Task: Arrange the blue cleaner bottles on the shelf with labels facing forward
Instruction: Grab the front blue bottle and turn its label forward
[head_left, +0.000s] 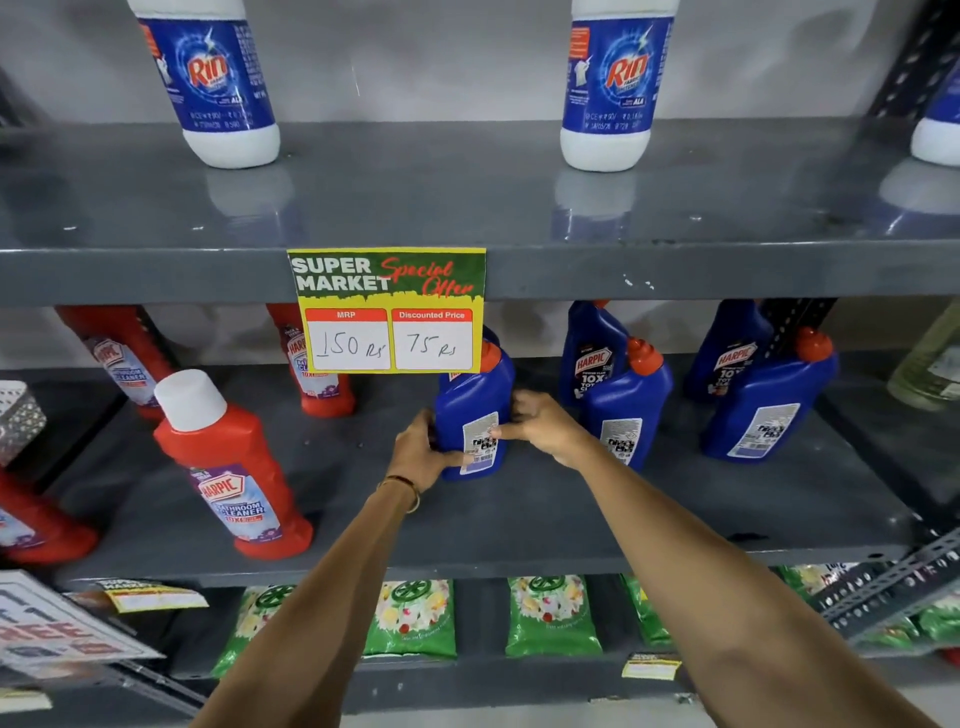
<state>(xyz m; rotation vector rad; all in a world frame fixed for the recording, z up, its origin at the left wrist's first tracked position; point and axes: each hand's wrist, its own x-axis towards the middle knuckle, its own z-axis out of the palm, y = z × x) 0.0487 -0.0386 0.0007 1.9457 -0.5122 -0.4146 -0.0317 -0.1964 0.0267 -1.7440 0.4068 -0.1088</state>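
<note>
On the middle shelf (519, 519), the left hand (418, 454) and right hand (540, 423) clamp their fingers around the blue cleaner bottle (472, 415), barcode side out. It looks rigid, smooth and probably heavy with liquid; gripping the lower body suits turning it.

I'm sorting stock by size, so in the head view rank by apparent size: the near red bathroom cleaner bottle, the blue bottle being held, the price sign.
1. Price sign.
2. Red bathroom cleaner bottle, though it stands nearer.
3. Held blue bottle, partly hidden by the sign.
</note>
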